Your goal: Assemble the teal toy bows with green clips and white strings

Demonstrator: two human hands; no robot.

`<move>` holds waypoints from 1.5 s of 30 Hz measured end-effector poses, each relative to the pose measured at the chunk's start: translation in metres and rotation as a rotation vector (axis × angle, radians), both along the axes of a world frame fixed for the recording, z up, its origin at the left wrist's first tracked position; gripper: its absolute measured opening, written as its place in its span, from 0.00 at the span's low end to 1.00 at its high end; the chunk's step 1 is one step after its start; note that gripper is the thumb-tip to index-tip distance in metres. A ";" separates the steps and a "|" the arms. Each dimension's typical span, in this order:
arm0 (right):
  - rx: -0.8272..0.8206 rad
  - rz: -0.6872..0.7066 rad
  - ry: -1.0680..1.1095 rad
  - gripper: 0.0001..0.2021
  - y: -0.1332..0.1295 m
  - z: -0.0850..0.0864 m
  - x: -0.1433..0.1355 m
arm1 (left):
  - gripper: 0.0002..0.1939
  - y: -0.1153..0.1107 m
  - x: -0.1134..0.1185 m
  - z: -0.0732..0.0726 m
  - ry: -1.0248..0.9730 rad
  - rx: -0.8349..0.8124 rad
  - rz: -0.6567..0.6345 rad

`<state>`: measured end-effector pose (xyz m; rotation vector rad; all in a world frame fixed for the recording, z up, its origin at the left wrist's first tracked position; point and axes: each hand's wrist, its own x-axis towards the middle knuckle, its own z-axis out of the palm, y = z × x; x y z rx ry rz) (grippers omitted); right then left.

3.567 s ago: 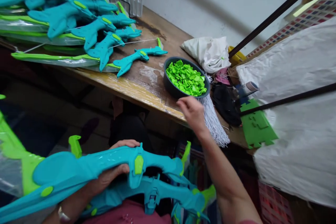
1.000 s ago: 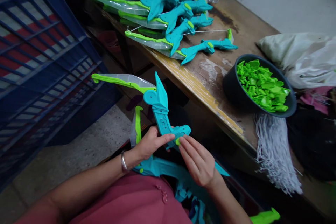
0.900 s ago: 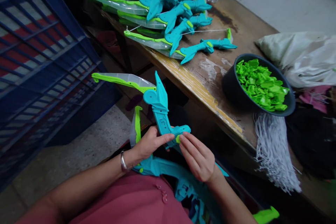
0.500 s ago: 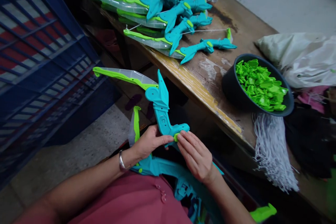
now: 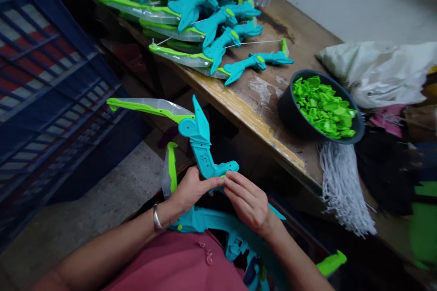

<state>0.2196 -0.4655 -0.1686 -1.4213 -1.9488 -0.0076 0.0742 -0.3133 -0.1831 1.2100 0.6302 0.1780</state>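
My left hand [image 5: 189,192] is wrapped round the grip of a turquoise toy bow [image 5: 201,141], its thumb lying along the near side. The bow's one visible limb, green and clear plastic, points up and to the left. With fingertips together, my right hand [image 5: 248,200] presses a small green plastic piece [image 5: 223,176] against the bow, beside my left thumb. Most of that piece is hidden by the fingers. Below the hands, on the lap, lies another turquoise bow [image 5: 215,219], partly covered by my arms.
On the wooden table [image 5: 246,113] lies a pile of toy bows [image 5: 218,22], some strung. A dark bowl [image 5: 285,111] holds several green pieces [image 5: 324,107]. White strings [image 5: 341,186] hang over the table edge near a pale sack [image 5: 378,72]. Blue crates [image 5: 64,77] stand at left.
The view has shifted, so the table and bowl appear further left. My right fingertips now cover more of the small green piece; both hands keep their hold at the bow's grip.
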 end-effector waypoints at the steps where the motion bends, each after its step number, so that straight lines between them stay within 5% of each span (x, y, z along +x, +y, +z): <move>1: 0.017 -0.035 0.049 0.15 0.002 -0.001 -0.003 | 0.17 0.000 -0.001 -0.001 0.015 0.030 0.002; 6: 0.113 -0.187 0.178 0.11 0.021 -0.003 -0.015 | 0.22 0.010 -0.003 -0.017 0.080 0.185 0.020; 11: 0.135 -0.507 0.437 0.14 0.027 0.000 -0.012 | 0.24 0.014 0.004 -0.024 0.068 0.234 -0.028; 26: 0.100 -0.560 0.782 0.01 0.015 -0.004 -0.028 | 0.20 -0.004 0.003 -0.010 0.018 0.208 -0.016; 38: 0.079 -0.632 0.773 0.01 0.021 -0.003 -0.035 | 0.23 -0.003 0.003 -0.008 0.049 0.176 -0.041; 45: 0.143 -0.687 0.759 0.02 0.033 -0.008 -0.041 | 0.24 0.001 0.000 -0.005 0.127 0.293 0.017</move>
